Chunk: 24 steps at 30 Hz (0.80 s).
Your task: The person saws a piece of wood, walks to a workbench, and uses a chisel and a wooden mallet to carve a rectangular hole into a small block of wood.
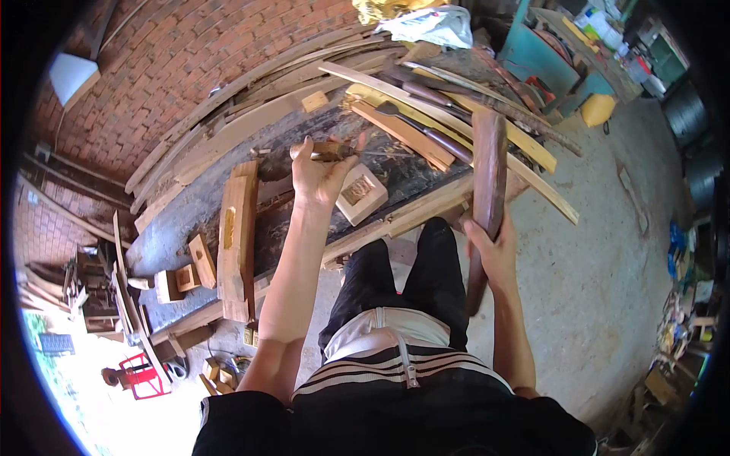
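Observation:
My left hand (318, 181) is closed around the wooden handle of a chisel (328, 151). Its thin metal blade points right, above the bench. Just below the blade lies a pale wooden block (359, 211) with a square recess holding chips. My right hand (494, 251) grips a long, dark wooden club (489, 163), raised upright at the bench's front edge. Two dark-handled chisels, one nearer (433, 137) and one farther (427, 93), rest among wood strips to the right of the block.
The dark workbench (296, 125) carries a thick mortised beam (237, 235) and small notched blocks (169, 285) at left. Long boards (251, 114) line its back along the brick wall. Wood strips (551, 201) jut past the right edge. A green machine (541, 61) stands beyond, upper right.

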Available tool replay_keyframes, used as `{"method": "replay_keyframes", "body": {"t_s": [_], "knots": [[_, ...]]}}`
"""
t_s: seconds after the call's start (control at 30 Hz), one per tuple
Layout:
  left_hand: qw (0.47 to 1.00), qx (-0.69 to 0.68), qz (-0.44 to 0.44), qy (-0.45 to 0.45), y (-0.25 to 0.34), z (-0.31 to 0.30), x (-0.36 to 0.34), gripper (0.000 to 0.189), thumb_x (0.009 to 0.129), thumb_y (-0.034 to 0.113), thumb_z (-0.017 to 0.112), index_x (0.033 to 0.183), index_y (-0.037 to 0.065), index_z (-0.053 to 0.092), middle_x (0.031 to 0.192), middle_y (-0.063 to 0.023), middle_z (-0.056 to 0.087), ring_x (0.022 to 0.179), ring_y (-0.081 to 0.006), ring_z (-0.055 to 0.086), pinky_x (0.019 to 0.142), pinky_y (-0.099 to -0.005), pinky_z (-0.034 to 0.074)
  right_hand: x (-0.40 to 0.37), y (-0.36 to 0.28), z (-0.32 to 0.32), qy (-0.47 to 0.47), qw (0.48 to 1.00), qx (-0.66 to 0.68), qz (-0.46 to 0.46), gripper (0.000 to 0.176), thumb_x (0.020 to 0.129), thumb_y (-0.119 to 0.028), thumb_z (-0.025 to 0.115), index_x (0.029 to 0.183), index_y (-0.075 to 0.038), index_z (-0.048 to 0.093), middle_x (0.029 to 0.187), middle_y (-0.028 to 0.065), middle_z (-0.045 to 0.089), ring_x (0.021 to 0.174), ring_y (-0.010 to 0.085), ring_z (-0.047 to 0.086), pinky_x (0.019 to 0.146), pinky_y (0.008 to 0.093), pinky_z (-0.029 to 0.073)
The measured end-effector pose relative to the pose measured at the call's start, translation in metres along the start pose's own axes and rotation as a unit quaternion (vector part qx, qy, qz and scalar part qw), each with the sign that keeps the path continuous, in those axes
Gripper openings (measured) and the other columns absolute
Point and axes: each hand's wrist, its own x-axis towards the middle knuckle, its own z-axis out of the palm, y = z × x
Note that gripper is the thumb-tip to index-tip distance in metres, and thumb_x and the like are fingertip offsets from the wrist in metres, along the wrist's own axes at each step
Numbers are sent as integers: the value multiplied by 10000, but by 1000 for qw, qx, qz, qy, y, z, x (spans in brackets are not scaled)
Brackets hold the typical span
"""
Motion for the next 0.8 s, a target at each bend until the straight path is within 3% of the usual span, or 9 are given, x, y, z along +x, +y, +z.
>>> {"method": "replay_keyframes", "body": {"t_s": [0.13, 0.2, 0.27, 0.4, 0.5, 0.57, 0.6, 0.77, 0.8], "knots": [[998, 39, -32, -27, -28, 6, -22, 249, 1083, 273, 361, 1013, 34, 359, 952, -167, 490, 917, -276, 549, 1094, -704, 337, 19, -36, 26, 69, 990, 85, -93, 414, 885, -68, 678, 1248, 6, 495, 1006, 117, 680, 819, 156, 681, 671, 260, 543], [997, 46, -33, -44, -41, 6, -31, 243, 1080, 255, 367, 977, 36, 377, 926, -165, 498, 909, -278, 552, 1094, -704, 336, 27, -44, 31, 31, 974, 124, -187, 357, 866, 3, 683, 1185, 21, 524, 1068, 147, 698, 969, 183, 685, 806, 282, 546], [999, 40, -13, -32, -48, 10, -41, 253, 1068, 195, 384, 876, 35, 427, 823, -160, 512, 888, -283, 563, 1095, -706, 334, 25, -49, 33, 41, 974, 89, -206, 344, 849, 20, 694, 1154, 28, 535, 1044, 136, 700, 949, 181, 685, 821, 294, 545], [998, 11, -53, -16, -54, 15, -55, 229, 1061, 179, 405, 881, 45, 448, 823, -162, 527, 884, -286, 573, 1094, -711, 331, 11, -64, 40, 70, 971, 22, -228, 300, 812, 28, 730, 1055, 15, 555, 944, 84, 693, 869, 153, 668, 802, 302, 533], [996, 7, -52, -72, -54, 11, -64, 218, 1055, 175, 420, 885, 47, 464, 873, -172, 545, 917, -289, 587, 1112, -699, 316, 4, -65, 37, 74, 972, 26, -222, 324, 802, 27, 732, 1065, 7, 544, 913, 69, 677, 835, 142, 654, 785, 300, 524], [974, 33, -88, -205, -51, 7, -69, 136, 1030, 157, 489, 968, 37, 503, 987, -176, 564, 991, -292, 600, 1134, -669, 323, 2, -65, 35, 68, 971, 43, -225, 351, 796, 32, 731, 1087, 4, 536, 904, 68, 668, 826, 140, 647, 777, 298, 519], [974, 32, -88, -206, -52, 9, -74, 136, 1030, 157, 489, 968, 37, 503, 987, -176, 564, 991, -292, 600, 1134, -669, 323, 0, -66, 33, 57, 973, 59, -217, 392, 791, 44, 722, 1124, 2, 520, 907, 76, 660, 829, 147, 645, 778, 303, 522], [952, 182, -102, -222, -44, 14, -95, 156, 982, 124, 576, 1120, 57, 554, 1109, -187, 603, 1167, -384, 604, 1016, -553, 528, -6, -72, 23, 25, 973, 84, -214, 504, 785, 59, 702, 1227, -12, 470, 916, 96, 635, 838, 168, 639, 778, 313, 527], [949, 206, -90, -220, -43, 15, -99, 204, 983, 135, 574, 1157, 33, 542, 1173, -253, 604, 1177, -422, 600, 958, -489, 580, -9, -76, 23, 22, 969, 98, -226, 511, 786, 55, 699, 1236, -19, 469, 914, 98, 633, 838, 170, 638, 781, 316, 531]]}}
